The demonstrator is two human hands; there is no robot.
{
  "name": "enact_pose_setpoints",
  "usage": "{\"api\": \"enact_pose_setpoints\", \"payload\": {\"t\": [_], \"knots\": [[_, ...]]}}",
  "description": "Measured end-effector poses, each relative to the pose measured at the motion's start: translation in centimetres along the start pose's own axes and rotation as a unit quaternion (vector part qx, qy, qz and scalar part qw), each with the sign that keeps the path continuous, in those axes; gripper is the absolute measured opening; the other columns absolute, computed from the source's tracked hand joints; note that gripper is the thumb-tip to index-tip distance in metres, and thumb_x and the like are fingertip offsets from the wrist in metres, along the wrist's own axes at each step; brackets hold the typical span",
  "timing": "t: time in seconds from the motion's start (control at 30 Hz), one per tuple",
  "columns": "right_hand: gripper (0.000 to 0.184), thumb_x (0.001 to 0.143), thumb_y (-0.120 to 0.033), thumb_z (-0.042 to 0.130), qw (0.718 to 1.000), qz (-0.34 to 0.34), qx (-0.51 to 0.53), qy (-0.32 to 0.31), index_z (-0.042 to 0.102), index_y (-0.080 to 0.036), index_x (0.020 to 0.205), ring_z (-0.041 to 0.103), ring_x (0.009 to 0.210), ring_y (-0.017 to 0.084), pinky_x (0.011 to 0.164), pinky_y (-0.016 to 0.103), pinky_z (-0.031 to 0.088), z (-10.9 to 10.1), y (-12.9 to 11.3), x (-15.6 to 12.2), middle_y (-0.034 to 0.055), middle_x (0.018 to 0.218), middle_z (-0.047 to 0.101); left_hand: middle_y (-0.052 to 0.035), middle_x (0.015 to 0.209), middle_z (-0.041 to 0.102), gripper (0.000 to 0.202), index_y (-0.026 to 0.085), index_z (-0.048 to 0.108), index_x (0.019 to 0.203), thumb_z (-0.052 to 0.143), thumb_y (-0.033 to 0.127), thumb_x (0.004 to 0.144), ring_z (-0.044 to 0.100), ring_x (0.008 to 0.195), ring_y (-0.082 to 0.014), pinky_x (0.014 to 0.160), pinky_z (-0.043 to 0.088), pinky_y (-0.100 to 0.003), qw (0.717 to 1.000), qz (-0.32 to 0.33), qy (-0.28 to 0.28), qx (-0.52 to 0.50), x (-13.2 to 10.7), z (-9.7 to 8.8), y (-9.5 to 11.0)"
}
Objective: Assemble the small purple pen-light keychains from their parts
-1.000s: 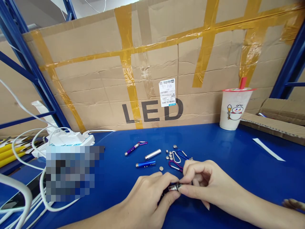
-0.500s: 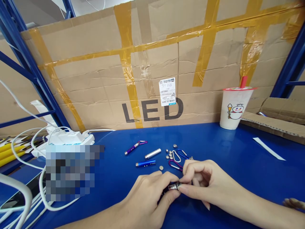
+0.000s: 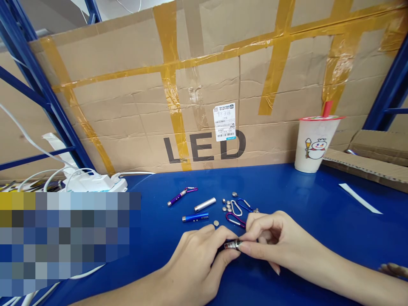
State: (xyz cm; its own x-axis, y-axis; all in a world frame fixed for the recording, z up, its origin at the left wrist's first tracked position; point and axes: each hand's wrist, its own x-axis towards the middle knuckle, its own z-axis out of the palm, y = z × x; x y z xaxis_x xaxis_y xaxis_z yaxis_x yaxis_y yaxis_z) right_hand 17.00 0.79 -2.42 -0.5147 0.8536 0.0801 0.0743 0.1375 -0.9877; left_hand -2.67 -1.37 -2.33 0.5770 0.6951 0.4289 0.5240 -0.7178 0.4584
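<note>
My left hand (image 3: 199, 259) is closed around a small black flashlight (image 3: 230, 245), whose label and metal end show between thumb and index finger. The thumb and index finger of my right hand (image 3: 274, 233) pinch its right end. Most of the flashlight's body is hidden by my left fingers. Just beyond my hands lie a button cell (image 3: 216, 223), a blue flashlight tube (image 3: 195, 217) and a silver tube (image 3: 205, 204). A purple flashlight (image 3: 177, 198) with a carabiner lies farther left. Near my right hand are a purple carabiner (image 3: 235, 220), a silver carabiner (image 3: 236, 208) and a blue one (image 3: 245, 205).
Several small button cells (image 3: 228, 205) are scattered by the carabiners on the blue table (image 3: 280, 191). A lidded cup (image 3: 314, 146) with a red straw stands at the back right, beside an open cardboard box (image 3: 369, 165). White cables and a power strip (image 3: 92, 182) crowd the left.
Both hands keep their grip on the black flashlight, which has shifted very slightly upward in view. The loose parts on the table lie as before.
</note>
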Motion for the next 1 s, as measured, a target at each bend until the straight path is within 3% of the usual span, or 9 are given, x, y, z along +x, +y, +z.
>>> {"api": "enact_pose_setpoints", "payload": {"t": [0.4, 0.6, 0.73, 0.87, 1.0], "knots": [[0.039, 0.065, -0.045, 0.078, 0.998, 0.057, -0.035, -0.015, 0.063, -0.009, 0.063, 0.041, 0.039, 0.003, 0.036, 0.012, 0.033, 0.11, -0.46, -0.34, 0.0003, 0.059, 0.052, 0.0034, 0.075, 0.062, 0.009, 0.022, 0.052, 0.093, 0.044, 0.023, 0.091, 0.054, 0.064, -0.0127, 0.058, 0.037, -0.022, 0.998, 0.047, 0.019, 0.037, -0.44, 0.49, -0.26], [0.046, 0.066, -0.044, 0.077, 0.998, 0.058, -0.035, -0.008, 0.05, -0.01, 0.051, 0.042, 0.04, 0.004, 0.036, 0.011, 0.03, 0.38, -0.44, -0.38, -0.0016, 0.056, 0.046, 0.0032, 0.069, 0.061, 0.011, 0.018, 0.048, 0.077, 0.05, 0.021, 0.088, 0.052, 0.058, -0.0127, 0.052, 0.036, -0.022, 0.994, 0.056, 0.017, 0.087, -0.08, 0.09, 0.21], [0.043, 0.065, -0.045, 0.077, 0.998, 0.05, -0.023, -0.009, 0.054, -0.01, 0.057, 0.042, 0.039, 0.004, 0.036, 0.012, 0.032, 0.26, -0.08, -0.31, -0.0019, 0.058, 0.047, 0.0039, 0.079, 0.066, 0.002, 0.02, 0.052, 0.087, 0.05, 0.021, 0.088, 0.058, 0.065, -0.0126, 0.058, 0.042, -0.022, 0.998, 0.034, 0.013, 0.058, 0.04, -0.02, 0.31], [0.044, 0.065, -0.048, 0.076, 0.998, 0.053, -0.013, -0.013, 0.055, -0.01, 0.06, 0.041, 0.039, 0.004, 0.036, 0.012, 0.032, 0.17, 0.13, -0.08, -0.0019, 0.056, 0.047, 0.0051, 0.085, 0.066, 0.013, 0.024, 0.053, 0.101, 0.05, 0.021, 0.089, 0.06, 0.072, -0.012, 0.065, 0.044, -0.021, 0.999, 0.028, 0.01, 0.04, 0.01, -0.07, 0.43], [0.047, 0.066, -0.052, 0.074, 0.998, 0.058, -0.022, -0.01, 0.053, -0.011, 0.062, 0.041, 0.037, 0.004, 0.036, 0.012, 0.029, 0.05, 0.4, -0.06, -0.0023, 0.052, 0.046, 0.0051, 0.082, 0.065, 0.013, 0.025, 0.053, 0.101, 0.047, 0.021, 0.091, 0.059, 0.068, -0.0111, 0.066, 0.043, -0.02, 0.997, 0.045, 0.039, 0.041, -0.01, 0.19, 0.2]]}}
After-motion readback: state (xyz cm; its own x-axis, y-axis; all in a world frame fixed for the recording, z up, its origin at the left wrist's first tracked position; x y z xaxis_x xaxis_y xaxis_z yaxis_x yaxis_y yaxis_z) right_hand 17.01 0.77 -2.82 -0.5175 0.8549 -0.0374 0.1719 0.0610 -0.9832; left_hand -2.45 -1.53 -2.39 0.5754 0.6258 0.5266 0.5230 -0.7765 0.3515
